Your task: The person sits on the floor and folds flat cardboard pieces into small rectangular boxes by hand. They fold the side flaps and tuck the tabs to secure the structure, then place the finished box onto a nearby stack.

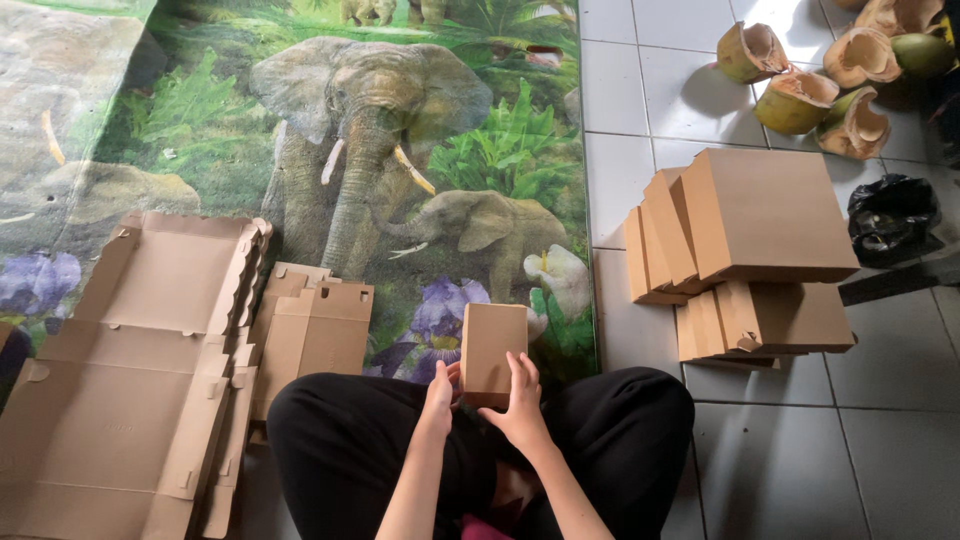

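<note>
Hands: left hand (440,385) and right hand (517,400) both grip a small folded cardboard box (492,352).
Risk: the box could buckle if squeezed too hard.

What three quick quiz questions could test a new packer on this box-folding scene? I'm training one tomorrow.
1. True or false: both hands grip the small brown box.
2. Which lies nearer the left hand: the flat cardboard blanks or the stacked boxes?
3. What lies on the tiles beside the black bag?

Key:
1. True; the right hand holds it too.
2. The blanks.
3. Cut coconut husks.
</note>
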